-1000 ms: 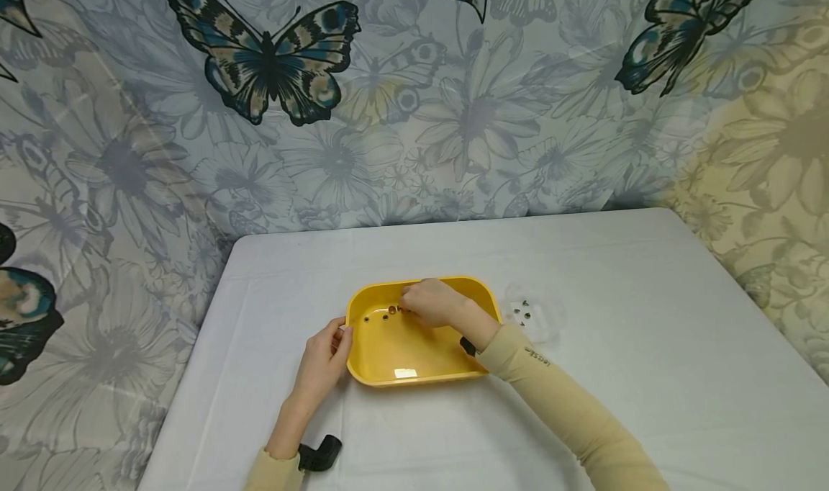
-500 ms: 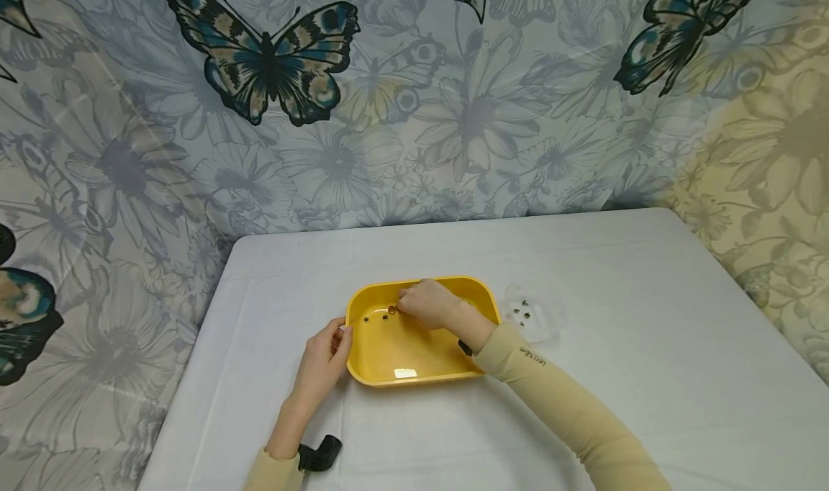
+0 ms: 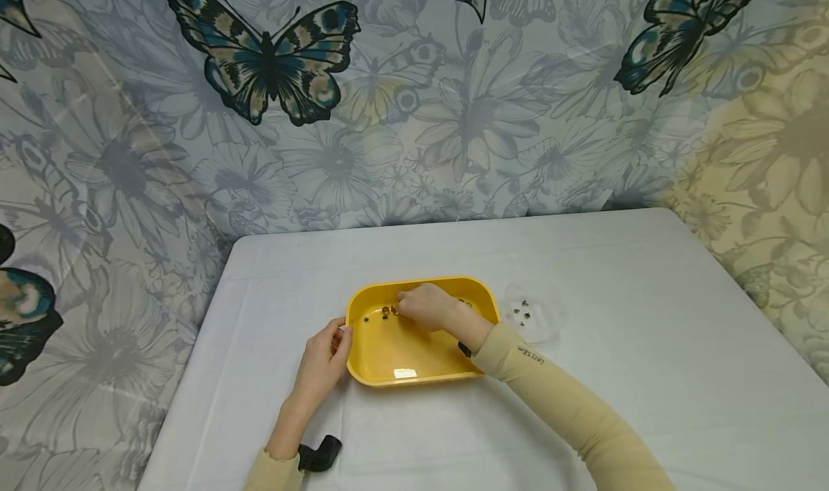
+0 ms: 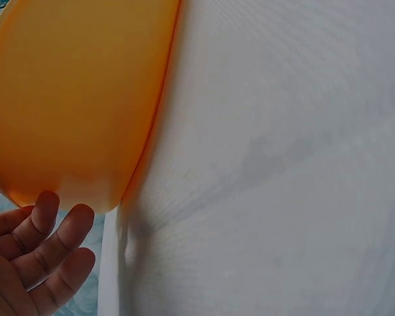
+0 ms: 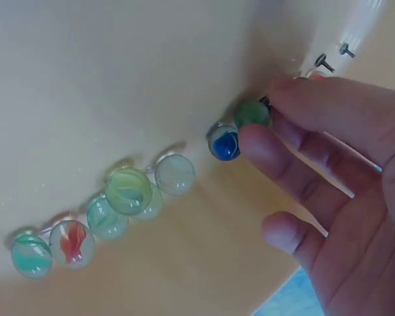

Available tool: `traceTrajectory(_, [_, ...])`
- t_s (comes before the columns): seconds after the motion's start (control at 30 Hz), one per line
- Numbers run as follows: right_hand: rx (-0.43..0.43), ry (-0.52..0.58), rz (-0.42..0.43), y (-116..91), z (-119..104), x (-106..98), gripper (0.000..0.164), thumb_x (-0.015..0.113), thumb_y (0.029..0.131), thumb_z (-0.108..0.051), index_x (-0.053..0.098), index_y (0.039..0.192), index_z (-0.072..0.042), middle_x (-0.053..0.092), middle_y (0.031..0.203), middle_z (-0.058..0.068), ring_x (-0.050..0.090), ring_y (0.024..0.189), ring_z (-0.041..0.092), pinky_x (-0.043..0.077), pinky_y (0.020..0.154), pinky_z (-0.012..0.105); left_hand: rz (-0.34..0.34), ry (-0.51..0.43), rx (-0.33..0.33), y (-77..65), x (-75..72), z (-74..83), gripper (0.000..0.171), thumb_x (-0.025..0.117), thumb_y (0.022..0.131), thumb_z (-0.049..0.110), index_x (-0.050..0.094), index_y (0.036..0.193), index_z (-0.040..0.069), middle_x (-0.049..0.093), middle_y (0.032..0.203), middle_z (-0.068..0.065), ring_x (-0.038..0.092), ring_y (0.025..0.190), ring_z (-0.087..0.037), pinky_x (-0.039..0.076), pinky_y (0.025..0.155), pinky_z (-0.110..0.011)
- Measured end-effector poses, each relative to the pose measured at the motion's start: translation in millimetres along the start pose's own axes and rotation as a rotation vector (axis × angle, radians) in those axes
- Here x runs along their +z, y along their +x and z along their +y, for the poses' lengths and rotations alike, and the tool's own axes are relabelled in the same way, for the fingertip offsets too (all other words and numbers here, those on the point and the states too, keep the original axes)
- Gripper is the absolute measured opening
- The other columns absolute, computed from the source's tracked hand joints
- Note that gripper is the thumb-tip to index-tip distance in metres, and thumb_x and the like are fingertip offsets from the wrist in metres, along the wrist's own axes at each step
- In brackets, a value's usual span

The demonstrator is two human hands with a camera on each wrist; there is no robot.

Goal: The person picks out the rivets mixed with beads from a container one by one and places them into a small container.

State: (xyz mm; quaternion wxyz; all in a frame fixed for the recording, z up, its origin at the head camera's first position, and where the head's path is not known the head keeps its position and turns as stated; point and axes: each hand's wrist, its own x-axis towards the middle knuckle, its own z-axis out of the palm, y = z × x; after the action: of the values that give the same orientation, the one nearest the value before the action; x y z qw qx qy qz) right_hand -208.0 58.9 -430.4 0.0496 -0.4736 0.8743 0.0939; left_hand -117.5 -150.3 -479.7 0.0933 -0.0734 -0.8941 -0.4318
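My left hand holds the left end of a yellow tray, thumb and forefinger at its rim; the left wrist view shows the other fingers bent beside the tray wall. Inside the tray, my right hand reaches down by the far wall. In the right wrist view its thumb and fingertips are close against a green marble and a small dark metal piece; I cannot tell whether they pinch it. A blue marble lies beside them. Two small metal screws lie beyond the thumb.
Several glass marbles, among them a red-swirled marble, line the tray wall in the right wrist view. Right of the tray, a clear plastic container holds several small metal pieces. The table has a white cloth; patterned fabric hangs behind.
The right hand has dipped slightly, and marbles beside its fingertips have shifted left. Greenish marbles now show near its wrist. The left hand and tray stay put.
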Motion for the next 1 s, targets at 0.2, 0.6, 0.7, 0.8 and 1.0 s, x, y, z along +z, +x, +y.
traceTrajectory(0.2, [-0.002, 0.027, 0.002, -0.4, 1.5, 1.2, 0.013, 0.057, 0.090, -0.004, 0.066, 0.088, -0.013, 0.052, 0.081, 0.000, 0.032, 0.055, 0.010, 0.031, 0.047, 0.020, -0.003, -0.004, -0.001, 0.2, 0.0, 0.1, 0.024, 0.053, 0.095, 0.015, 0.061, 0.110, -0.002, 0.053, 0.072, 0.002, 0.049, 0.060, -0.009, 0.045, 0.055, -0.021])
traceTrajectory(0.6, [-0.008, 0.070, 0.029, -3.2, 4.5, 3.3, 0.013, 0.055, 0.092, -0.007, 0.064, 0.084, -0.012, 0.055, 0.076, 0.001, 0.031, 0.057, 0.011, 0.028, 0.050, 0.020, 0.004, 0.000, 0.000, 0.3, 0.0, 0.1, 0.024, 0.053, 0.094, 0.014, 0.061, 0.110, -0.002, 0.054, 0.072, 0.002, 0.050, 0.061, -0.009, 0.046, 0.056, -0.021])
traceTrajectory(0.7, [-0.021, 0.063, 0.056, -3.9, 5.2, 4.4, 0.014, 0.056, 0.092, -0.008, 0.065, 0.083, -0.012, 0.056, 0.075, 0.001, 0.032, 0.058, 0.011, 0.029, 0.050, 0.020, 0.008, -0.006, 0.008, 0.1, 0.1, 0.0, 0.024, 0.053, 0.095, 0.014, 0.061, 0.110, -0.002, 0.054, 0.072, 0.002, 0.050, 0.060, -0.008, 0.046, 0.055, -0.021])
traceTrajectory(0.8, [-0.040, 0.042, 0.090, -4.7, 6.0, 5.8, 0.014, 0.056, 0.091, -0.008, 0.065, 0.082, -0.012, 0.059, 0.076, 0.001, 0.032, 0.058, 0.010, 0.032, 0.050, 0.019, 0.011, -0.015, 0.016, -0.4, -0.2, 0.2, 0.025, 0.052, 0.095, 0.015, 0.061, 0.110, -0.002, 0.055, 0.073, 0.003, 0.051, 0.060, -0.008, 0.046, 0.055, -0.021])
traceTrajectory(1.0, [-0.039, 0.051, 0.089, -5.7, 5.7, 5.3, 0.014, 0.058, 0.090, -0.006, 0.064, 0.080, -0.012, 0.057, 0.073, 0.000, 0.032, 0.058, 0.010, 0.031, 0.050, 0.019, 0.004, -0.021, 0.023, -0.6, -0.8, 0.4, 0.026, 0.051, 0.096, 0.017, 0.061, 0.111, -0.002, 0.055, 0.074, 0.002, 0.051, 0.061, -0.009, 0.045, 0.055, -0.021])
